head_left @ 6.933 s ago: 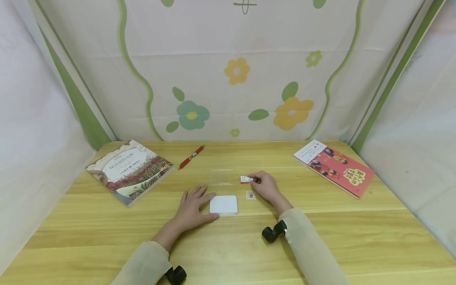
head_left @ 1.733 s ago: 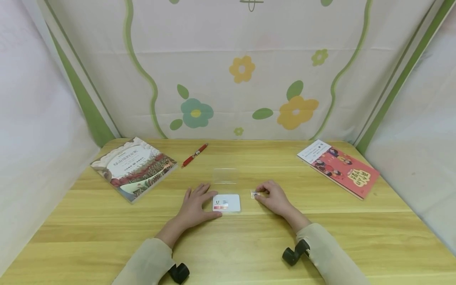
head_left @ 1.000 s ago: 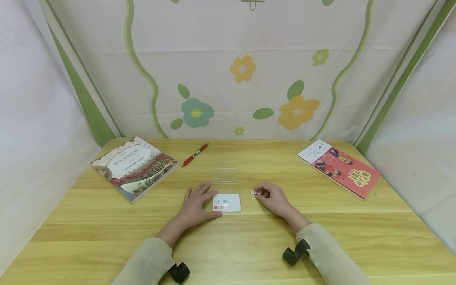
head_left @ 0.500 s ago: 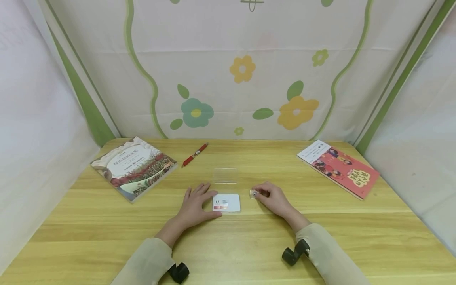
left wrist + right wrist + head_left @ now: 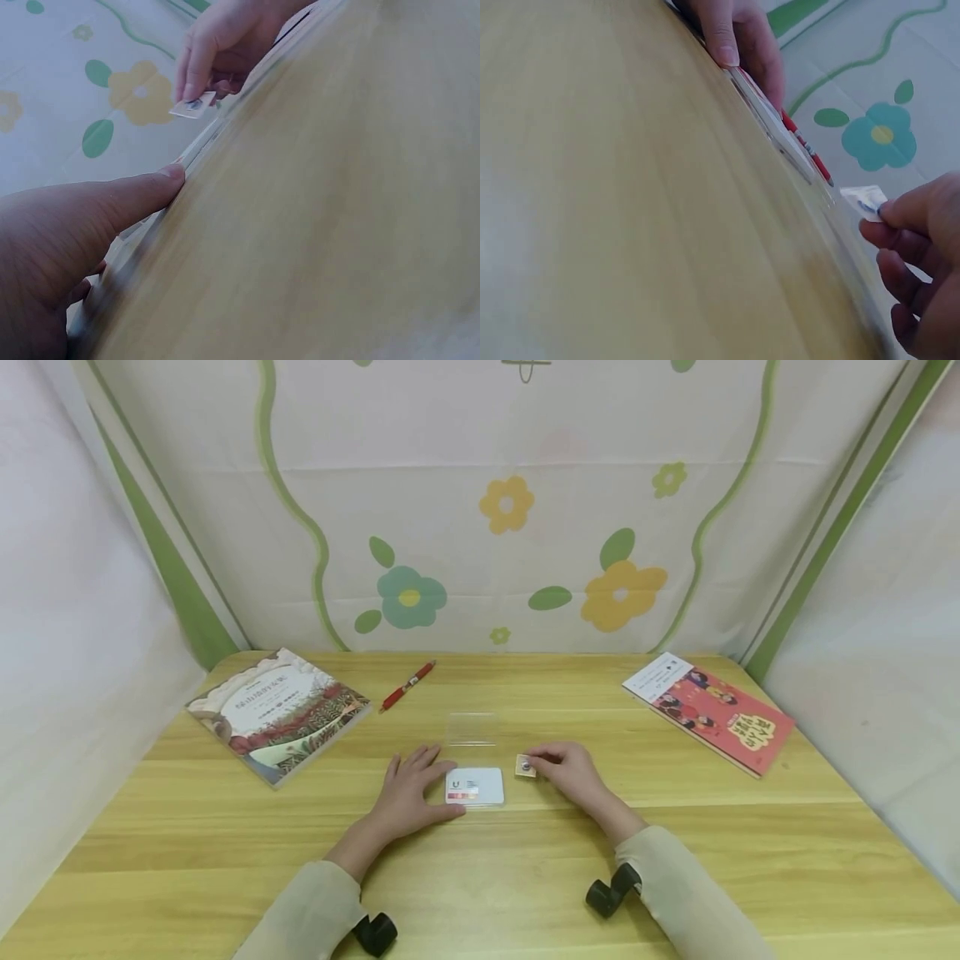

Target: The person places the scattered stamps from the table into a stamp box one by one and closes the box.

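My left hand (image 5: 408, 797) holds the near left side of an open clear plastic case (image 5: 480, 807) between thumb and index finger. White cards fill it, and the top one (image 5: 491, 785) has a small printed piece (image 5: 462, 790) with a U mark and red strip at its left. To the right, my right hand (image 5: 573, 772) pinches a small square piece (image 5: 523, 767) with a round dark mark, thumb and finger at its right edge. In the left wrist view this square piece (image 5: 193, 106) is raised off the tabletop; the right wrist view shows the square piece (image 5: 865, 202) tilted.
The case's transparent lid (image 5: 471, 729) lies folded back behind it. A red pen (image 5: 407, 686) is farther back. One illustrated book (image 5: 279, 714) lies at the left of the wooden table (image 5: 480, 893), a red book (image 5: 712, 714) at the right. Patterned cloth stands behind.
Earlier the right hand held the red-and-white printed piece; now that lies on the top card. The hand has since taken the square piece from the table and moved it slightly left.
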A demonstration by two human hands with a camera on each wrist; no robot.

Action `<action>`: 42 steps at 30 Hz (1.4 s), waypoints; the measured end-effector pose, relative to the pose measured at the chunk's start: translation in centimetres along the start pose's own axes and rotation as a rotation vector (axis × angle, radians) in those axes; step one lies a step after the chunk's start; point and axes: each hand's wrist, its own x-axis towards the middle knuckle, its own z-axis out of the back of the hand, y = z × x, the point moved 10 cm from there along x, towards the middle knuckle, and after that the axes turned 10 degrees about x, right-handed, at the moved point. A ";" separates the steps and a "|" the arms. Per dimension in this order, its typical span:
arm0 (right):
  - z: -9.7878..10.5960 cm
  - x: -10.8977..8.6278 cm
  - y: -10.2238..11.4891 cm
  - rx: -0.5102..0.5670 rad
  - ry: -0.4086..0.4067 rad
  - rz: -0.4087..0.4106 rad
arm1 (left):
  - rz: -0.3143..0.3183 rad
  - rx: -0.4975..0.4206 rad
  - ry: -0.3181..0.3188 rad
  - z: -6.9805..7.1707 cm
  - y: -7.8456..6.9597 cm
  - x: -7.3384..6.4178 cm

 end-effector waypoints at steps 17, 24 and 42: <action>-5.0 0.3 1.2 0.078 0.182 0.025 | 0.006 0.011 0.011 -0.2 0.0 0.2; -5.7 0.2 0.8 0.006 0.200 0.031 | 0.018 0.015 0.015 -0.2 0.2 0.1; -5.9 -0.4 1.9 -0.083 0.188 0.130 | 0.012 0.018 0.008 0.0 0.1 0.1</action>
